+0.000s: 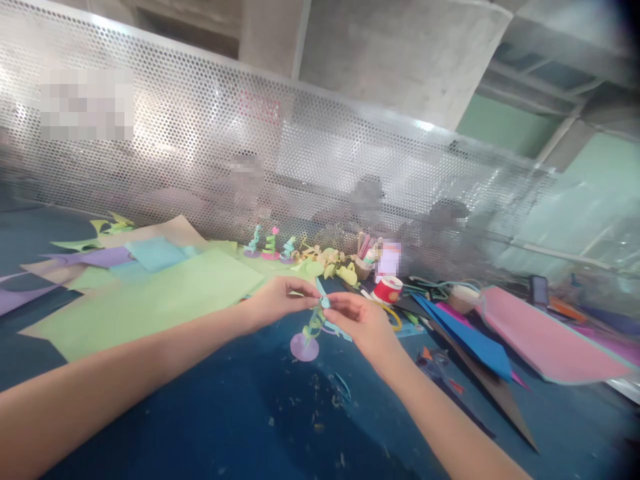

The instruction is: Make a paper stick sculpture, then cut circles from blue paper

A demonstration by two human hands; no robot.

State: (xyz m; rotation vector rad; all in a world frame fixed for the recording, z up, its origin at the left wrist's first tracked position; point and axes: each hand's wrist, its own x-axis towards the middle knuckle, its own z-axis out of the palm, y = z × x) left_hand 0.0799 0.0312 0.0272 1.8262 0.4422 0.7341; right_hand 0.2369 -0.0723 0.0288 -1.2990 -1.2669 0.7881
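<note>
In front of me a small paper spiral ornament (315, 325) hangs above the dark blue table, its round purple paper base (305, 347) tilted towards me and a green curled strip rising from it. My left hand (277, 299) pinches the ornament's top from the left. From the right, the fingers of my right hand (364, 327) close on the same spot, around a small light blue paper piece (325, 302). Fingertips partly hide where the pieces meet.
Three finished-looking spiral ornaments (272, 244) stand at the back. Green paper sheets (150, 300) spread on the left. A red and white cup (387, 291), blue paper (470, 340) and pink sheets (545, 333) lie right. Behind rises a perforated metal screen (300, 160); paper scraps dot the table (210, 413).
</note>
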